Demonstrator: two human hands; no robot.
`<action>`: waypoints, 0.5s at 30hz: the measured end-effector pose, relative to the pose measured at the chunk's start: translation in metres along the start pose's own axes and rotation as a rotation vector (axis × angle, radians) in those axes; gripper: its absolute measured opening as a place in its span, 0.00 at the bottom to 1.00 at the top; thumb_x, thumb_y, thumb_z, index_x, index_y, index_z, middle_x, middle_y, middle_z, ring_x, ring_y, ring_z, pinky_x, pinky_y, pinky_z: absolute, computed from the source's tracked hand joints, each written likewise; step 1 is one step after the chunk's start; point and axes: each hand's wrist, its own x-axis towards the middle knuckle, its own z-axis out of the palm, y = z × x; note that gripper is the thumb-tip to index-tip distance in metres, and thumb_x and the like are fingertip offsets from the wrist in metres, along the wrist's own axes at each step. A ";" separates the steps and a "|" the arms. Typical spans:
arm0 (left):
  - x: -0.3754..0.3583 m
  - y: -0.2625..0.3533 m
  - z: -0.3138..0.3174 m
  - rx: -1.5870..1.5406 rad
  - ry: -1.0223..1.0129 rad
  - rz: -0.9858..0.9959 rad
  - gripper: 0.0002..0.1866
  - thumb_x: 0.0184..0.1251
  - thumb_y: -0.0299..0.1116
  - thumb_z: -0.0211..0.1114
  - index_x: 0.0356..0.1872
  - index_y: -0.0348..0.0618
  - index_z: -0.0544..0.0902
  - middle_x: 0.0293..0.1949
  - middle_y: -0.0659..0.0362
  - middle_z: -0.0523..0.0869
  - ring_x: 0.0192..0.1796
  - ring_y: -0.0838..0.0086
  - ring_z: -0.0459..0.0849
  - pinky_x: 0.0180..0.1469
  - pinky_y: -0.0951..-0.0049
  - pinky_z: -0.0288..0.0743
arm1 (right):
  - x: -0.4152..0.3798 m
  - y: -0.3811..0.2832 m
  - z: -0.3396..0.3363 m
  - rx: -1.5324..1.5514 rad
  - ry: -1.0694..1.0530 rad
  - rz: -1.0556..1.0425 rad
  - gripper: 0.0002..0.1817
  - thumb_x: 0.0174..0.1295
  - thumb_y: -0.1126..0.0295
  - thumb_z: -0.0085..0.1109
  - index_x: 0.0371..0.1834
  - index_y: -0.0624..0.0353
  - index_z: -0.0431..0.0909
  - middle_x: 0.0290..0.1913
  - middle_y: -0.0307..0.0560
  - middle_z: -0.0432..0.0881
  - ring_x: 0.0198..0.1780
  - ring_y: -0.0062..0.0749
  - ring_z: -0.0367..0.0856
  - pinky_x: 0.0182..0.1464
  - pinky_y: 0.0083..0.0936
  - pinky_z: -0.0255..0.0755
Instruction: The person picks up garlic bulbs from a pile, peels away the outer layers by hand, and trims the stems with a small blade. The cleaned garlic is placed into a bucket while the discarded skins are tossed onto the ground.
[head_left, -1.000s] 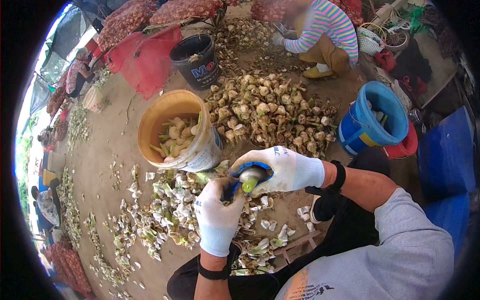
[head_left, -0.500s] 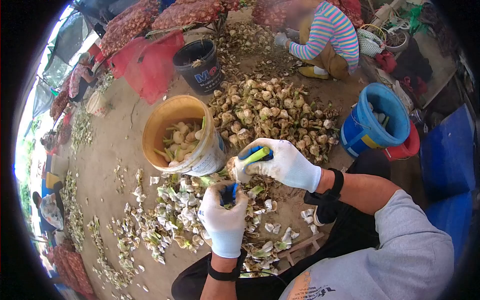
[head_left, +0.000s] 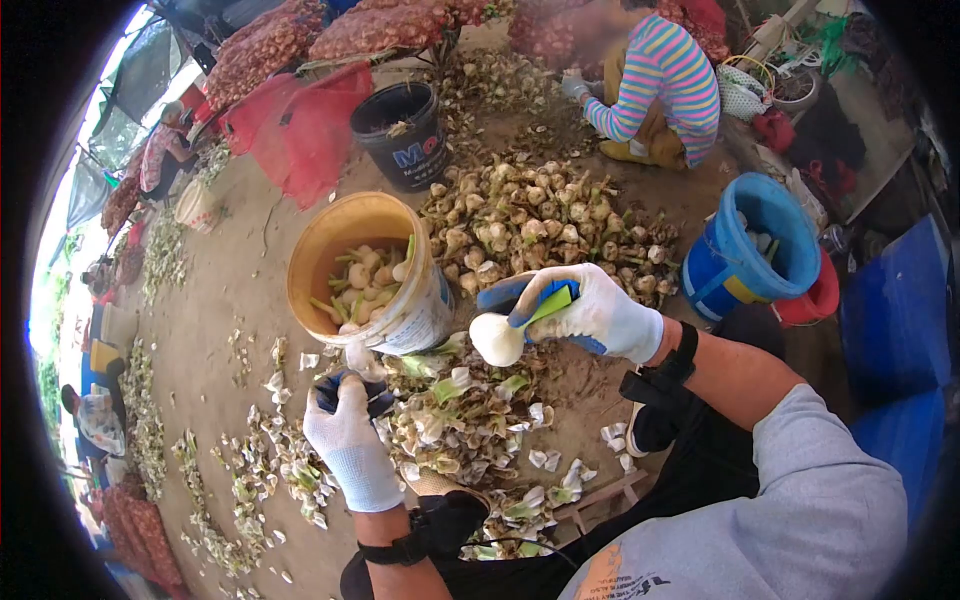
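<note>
Head view: mid-frame, grasping garlic [head_left: 500,338] by the stem [head_left: 553,302] with right grip [head_left: 608,316], likely leaving the bulb [head_left: 493,345] exposed; left of centre, cannot tell whether pinching peel [head_left: 365,361] with left grip [head_left: 346,432].

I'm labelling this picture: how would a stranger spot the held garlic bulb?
Find the big brown garlic heap. Just below it in the picture, the right hand holds the bulb. It is smooth and white, unlike the rough, brownish ones heaped above.
</note>
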 end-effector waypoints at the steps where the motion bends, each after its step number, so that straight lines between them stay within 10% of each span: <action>1: 0.000 0.002 -0.004 0.256 -0.080 0.051 0.07 0.74 0.28 0.66 0.42 0.32 0.85 0.36 0.54 0.91 0.33 0.75 0.89 0.38 0.73 0.84 | 0.001 0.004 -0.005 0.054 -0.002 -0.013 0.15 0.63 0.83 0.73 0.52 0.65 0.87 0.67 0.55 0.84 0.68 0.38 0.82 0.74 0.36 0.75; 6: -0.026 -0.027 -0.013 1.306 -0.464 0.415 0.13 0.71 0.39 0.68 0.39 0.38 0.86 0.38 0.44 0.89 0.40 0.51 0.89 0.46 0.54 0.82 | 0.016 0.031 -0.021 0.237 0.081 0.084 0.21 0.66 0.77 0.73 0.61 0.68 0.82 0.66 0.57 0.85 0.66 0.41 0.85 0.72 0.40 0.79; 15: -0.034 -0.015 -0.025 1.337 -0.590 0.339 0.17 0.68 0.45 0.70 0.34 0.38 0.85 0.38 0.45 0.87 0.44 0.46 0.87 0.49 0.50 0.80 | 0.129 0.068 -0.018 0.380 0.103 0.308 0.15 0.75 0.69 0.63 0.58 0.66 0.81 0.55 0.55 0.88 0.55 0.43 0.90 0.60 0.41 0.89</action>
